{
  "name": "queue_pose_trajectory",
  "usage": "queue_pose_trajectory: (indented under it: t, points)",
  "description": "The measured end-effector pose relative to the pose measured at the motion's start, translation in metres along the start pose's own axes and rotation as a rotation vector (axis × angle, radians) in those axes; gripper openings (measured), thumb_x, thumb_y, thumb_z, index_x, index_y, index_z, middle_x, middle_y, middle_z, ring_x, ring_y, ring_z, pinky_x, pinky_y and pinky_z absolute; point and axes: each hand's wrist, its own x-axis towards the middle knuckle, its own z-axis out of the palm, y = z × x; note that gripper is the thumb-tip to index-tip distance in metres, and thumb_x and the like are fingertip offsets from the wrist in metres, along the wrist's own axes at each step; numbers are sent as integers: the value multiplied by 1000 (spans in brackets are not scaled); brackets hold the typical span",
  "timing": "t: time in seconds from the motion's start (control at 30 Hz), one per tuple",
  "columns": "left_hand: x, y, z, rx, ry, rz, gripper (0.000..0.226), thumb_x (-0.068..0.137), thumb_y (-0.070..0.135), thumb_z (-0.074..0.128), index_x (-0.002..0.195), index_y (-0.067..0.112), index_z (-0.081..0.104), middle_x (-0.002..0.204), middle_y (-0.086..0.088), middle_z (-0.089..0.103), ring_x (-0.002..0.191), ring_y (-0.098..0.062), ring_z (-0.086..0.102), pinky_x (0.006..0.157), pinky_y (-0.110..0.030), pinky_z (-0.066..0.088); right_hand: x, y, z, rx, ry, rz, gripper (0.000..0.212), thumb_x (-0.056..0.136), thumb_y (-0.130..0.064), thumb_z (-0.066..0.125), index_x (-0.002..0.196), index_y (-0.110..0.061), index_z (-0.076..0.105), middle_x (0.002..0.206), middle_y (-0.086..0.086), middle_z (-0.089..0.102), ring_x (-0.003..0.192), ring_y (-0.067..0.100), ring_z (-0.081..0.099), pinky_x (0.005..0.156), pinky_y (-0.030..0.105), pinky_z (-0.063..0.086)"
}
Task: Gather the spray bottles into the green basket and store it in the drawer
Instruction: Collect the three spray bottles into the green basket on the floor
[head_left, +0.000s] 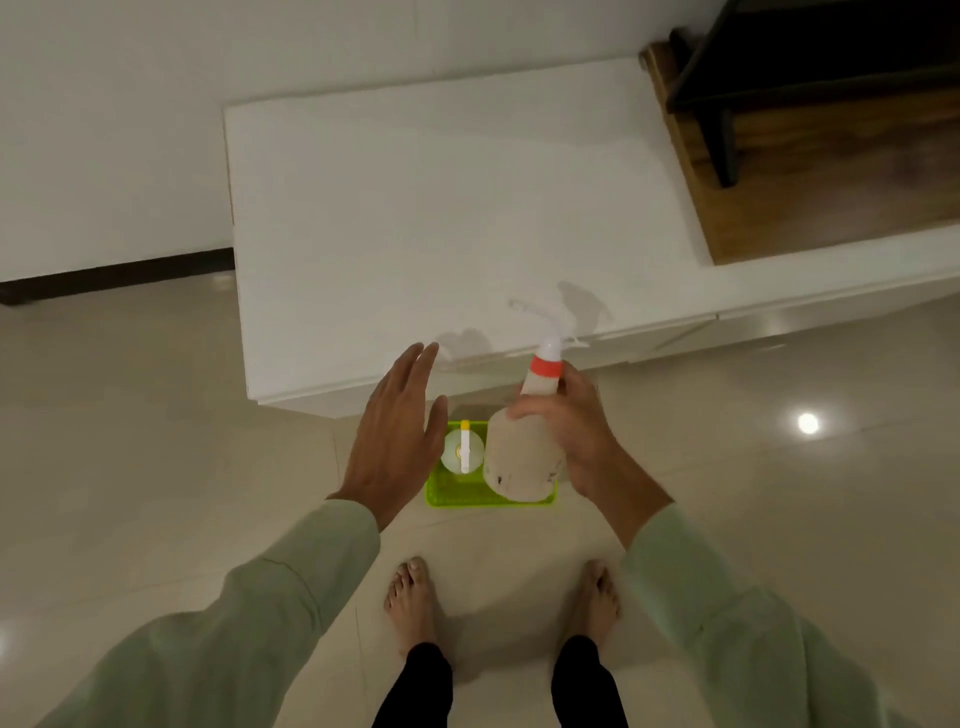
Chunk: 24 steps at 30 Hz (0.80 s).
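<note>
Just below the frame's centre, on the pale tiled floor (156, 415), sits the green basket (488, 500), close against the front of a low white cabinet (441, 208). A small spray bottle (462, 451) with a yellow-tipped nozzle already stands in the basket's left half. The right hand (576, 436) is closed around a larger translucent spray bottle (519, 457) with an orange collar — its fingers (530, 410) wrap the shoulder from the right, thumb side near the neck, while the base hangs over the basket's right half. Whether the base touches the basket floor cannot be told. The left hand (400, 431) is spread flat and holds nothing, hovering just left of the basket, apart from both bottles.

The likely trouble is fit — the big bottle looks nearly as wide as the space left, so lowering it carelessly could knock the small bottle over or catch the rim and tip the light basket. Its tilt adds to that risk.
</note>
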Motion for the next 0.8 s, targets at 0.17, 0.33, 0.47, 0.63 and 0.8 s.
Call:
queue_pose_trajectory:
  t: [0.17, 0.33, 0.47, 0.63, 0.8]
  points:
    - [-7, -11, 12, 8, -26, -37, 56, 99, 23, 45, 151, 20, 25, 159, -1, 29, 147, -17, 26, 119, -41, 28, -3, 51, 10, -48, 93, -27, 29, 81, -13, 79, 104, -23, 65, 94, -3, 73, 86, 12, 71, 79, 37, 54]
    - [-24, -50, 80, 9, -148, -116, 57, 98, 20, 47, 151, 19, 27, 158, -4, 31, 146, -20, 28, 120, -39, 27, 21, 161, 24, -126, 168, -10, 40, 92, -12, 69, 130, -9, 55, 118, 7, 68, 114, 26, 64, 97, 33, 50]
    - [-36, -53, 87, 30, -156, -106, 56, 98, 19, 47, 151, 17, 28, 157, -5, 31, 146, -21, 28, 119, -37, 26, 10, 180, 38, -100, 250, -75, 38, 93, -12, 70, 128, -11, 57, 115, 0, 66, 113, 18, 62, 90, 18, 46]
    - [-32, -84, 120, 48, -184, -105, 56, 97, 15, 49, 149, 15, 30, 155, -7, 35, 142, -23, 34, 118, -38, 30, 39, 220, 56, -130, 413, -237, 38, 81, -22, 84, 97, -45, 59, 93, -17, 69, 90, -3, 64, 81, 12, 48]
    - [-22, -117, 149, 70, -218, -103, 57, 96, 15, 51, 149, 11, 30, 155, -10, 34, 143, -25, 33, 117, -41, 31, 73, 256, 67, -123, 527, -335, 34, 82, -23, 83, 107, -30, 61, 98, -4, 69, 95, 7, 65, 87, 14, 50]
